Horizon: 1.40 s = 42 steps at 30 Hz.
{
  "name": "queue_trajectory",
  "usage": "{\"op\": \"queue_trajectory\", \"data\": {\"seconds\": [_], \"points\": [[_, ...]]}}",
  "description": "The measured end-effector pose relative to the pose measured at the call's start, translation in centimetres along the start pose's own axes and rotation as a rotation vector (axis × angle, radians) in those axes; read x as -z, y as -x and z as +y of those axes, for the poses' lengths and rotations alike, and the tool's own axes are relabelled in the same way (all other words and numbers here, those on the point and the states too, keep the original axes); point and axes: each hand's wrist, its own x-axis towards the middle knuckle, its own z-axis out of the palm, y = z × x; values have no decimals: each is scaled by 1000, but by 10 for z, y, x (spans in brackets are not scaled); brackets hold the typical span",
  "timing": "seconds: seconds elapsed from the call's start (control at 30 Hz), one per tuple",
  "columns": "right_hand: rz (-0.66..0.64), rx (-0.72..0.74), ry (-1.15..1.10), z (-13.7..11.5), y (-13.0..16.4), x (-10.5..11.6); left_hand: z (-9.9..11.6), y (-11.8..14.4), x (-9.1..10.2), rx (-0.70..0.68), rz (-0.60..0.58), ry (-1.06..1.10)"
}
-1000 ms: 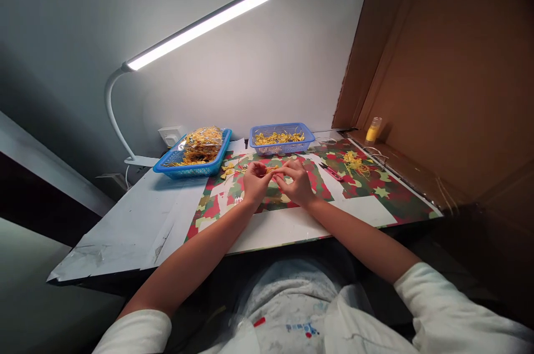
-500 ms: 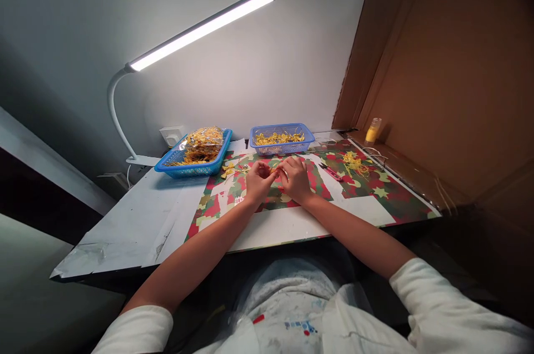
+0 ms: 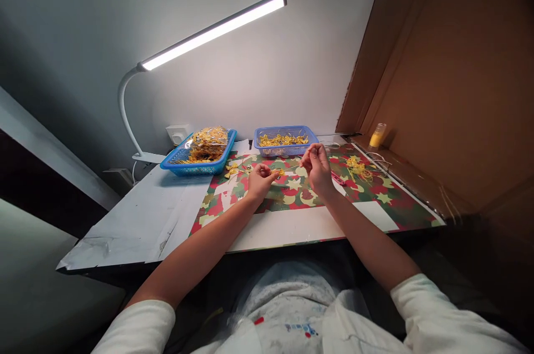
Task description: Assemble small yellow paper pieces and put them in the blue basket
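- The left hand [image 3: 261, 179] is hovering low over the patterned mat [image 3: 300, 190], fingers curled inward and pinching a small yellow piece [image 3: 278, 171] at its fingertips.
- The right hand [image 3: 317, 168] is sitting higher and just to the right, thumb and forefinger pressed together; a thin thread [image 3: 294, 165] seems to be running from that pinch down to the yellow piece, though it is too fine to be sure of.
- The yellow piece is sitting between the two hands, just above the mat, nearer the left one. The faint thread's long axis is slanting up to the right; which way the piece itself is pointing cannot be told at this size.
- The left blue basket [image 3: 171, 163] is standing at the back of the white tabletop [image 3: 137, 220], holding a clear bag of yellow pieces [image 3: 207, 140] that is rising above its rim.
- The right blue basket [image 3: 287, 150] is standing just beside it, near the wall, holding a shallow layer of loose yellow bits.
- A few loose yellow bows [image 3: 231, 168] are lying on the mat in front of the left basket.
- A tangle of yellow strands [image 3: 357, 165] is lying on the mat's right part, well apart from the hands.
- A small yellow bottle [image 3: 376, 135] is standing upright by the cardboard screen [image 3: 438, 87].
- A lit desk lamp [image 3: 212, 31] is reaching over the baskets from the left.
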Motion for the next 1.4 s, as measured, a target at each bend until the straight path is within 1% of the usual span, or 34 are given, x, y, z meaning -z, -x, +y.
{"op": "queue_trajectory", "data": {"seconds": [0.07, 0.23, 0.4, 0.53, 0.67, 0.77, 0.83, 0.97, 1.07, 1.13, 1.2, 1.3, 1.33, 1.4], "points": [[9, 24, -40, -10, -3, 3, 0, -1, 1, 4, 1, -13], [16, 73, -29, -33, -6, 9, -1, -3, 1, 11, -6, 5], [-16, 96, -2, -46, -3, 9, 0, -2, -1, 11, -21, 7], [-69, 82, 74, -42, 5, 8, 1, -1, 0, 29, -24, 45], [-109, 35, 122, -26, 10, 12, 4, 0, 0, 74, -42, 131], [-111, 16, 151, -19, 10, 14, 7, 1, 0, 109, -67, 150], [-101, -3, 137, -20, 9, 15, 7, 1, 0, 131, -81, 139], [-61, -15, 103, -33, 8, 13, 2, -1, 1, 136, -87, 4], [-30, 3, 107, -39, 8, 13, -1, -3, 3, 88, -104, -153], [-39, 6, 114, -38, 7, 13, -1, -2, 4, 45, -129, -261], [-68, 9, 129, -34, 7, 14, 2, 0, 5, -1, -148, -369], [-109, 4, 163, -21, 7, 15, 9, 3, 8, -72, -171, -551], [-109, -6, 172, -16, 7, 16, 11, 3, 9, -78, -180, -600], [-73, -38, 174, -6, 6, 19, 16, 1, 13, -22, -198, -650]]}}
